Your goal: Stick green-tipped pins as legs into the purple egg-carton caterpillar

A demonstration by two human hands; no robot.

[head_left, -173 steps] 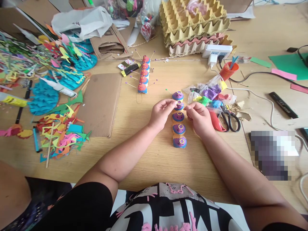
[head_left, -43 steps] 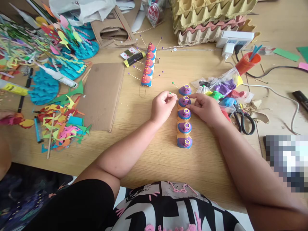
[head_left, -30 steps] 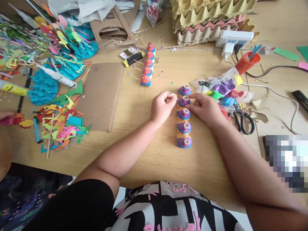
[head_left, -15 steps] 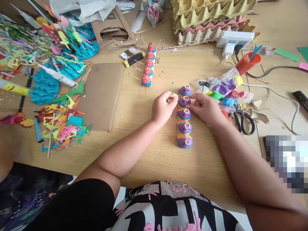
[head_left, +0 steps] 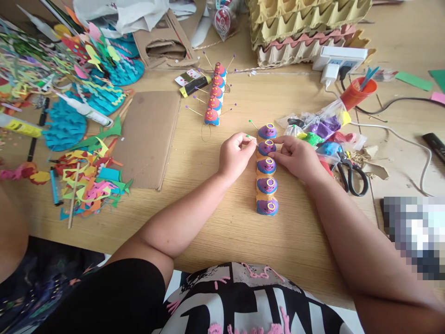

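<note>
A row of painted egg-carton cups (head_left: pixel 267 186), purple and blue with yellow rings and orange between them, lies lengthwise before me. My left hand (head_left: pixel 237 154) pinches a small stick with a green tip (head_left: pixel 247 136) against the left side of the second cup from the far end. From the right, the thumb and forefinger of my right hand (head_left: pixel 295 155) press on that same cup and steady the row. Another green-tipped stick (head_left: pixel 253 124) juts from the left of the farthest cup. Farther back stands a red and blue cup row (head_left: pixel 215 95) with purple-tipped sticks on both sides.
Cardboard (head_left: pixel 149 139), paper scraps (head_left: pixel 93 185) and blue crafts lie left, beside another person's arm (head_left: pixel 12 227). Clay bags (head_left: pixel 325 127), black scissors (head_left: pixel 351 174), a red cup (head_left: pixel 358 93) and a power strip (head_left: pixel 340 56) are right. Egg trays (head_left: pixel 306 28) stand behind.
My hands stay almost in place, with the green-tipped stick still at the second cup. At the left edge, the other person's hand has drawn out of view and their arm has shifted.
</note>
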